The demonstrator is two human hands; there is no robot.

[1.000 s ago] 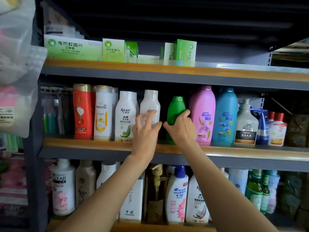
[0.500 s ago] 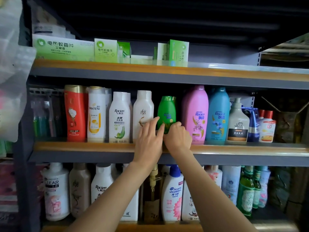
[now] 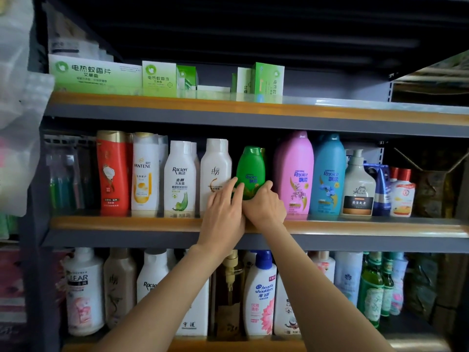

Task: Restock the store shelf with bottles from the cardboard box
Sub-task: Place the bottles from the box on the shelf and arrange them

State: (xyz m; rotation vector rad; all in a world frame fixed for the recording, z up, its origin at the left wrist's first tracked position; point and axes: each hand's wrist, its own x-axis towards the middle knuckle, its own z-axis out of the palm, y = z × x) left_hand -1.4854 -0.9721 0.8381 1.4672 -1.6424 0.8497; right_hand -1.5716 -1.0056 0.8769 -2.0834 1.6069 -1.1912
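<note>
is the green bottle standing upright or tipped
Upright: the green bottle stands cap-up on the middle shelf, level with its neighbours.

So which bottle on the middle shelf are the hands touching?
The small green bottle, standing between the white bottle and the big pink bottle. It is the only green one in that row, and the shortest.

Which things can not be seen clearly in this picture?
- Base of the green bottle, head view: hidden behind the left hand and right hand.
- Brown pump bottle on the lower shelf: partly covered by the left forearm.
- Cardboard box: outside the frame.
- Toothbrush packs: dark and blurred.
</note>
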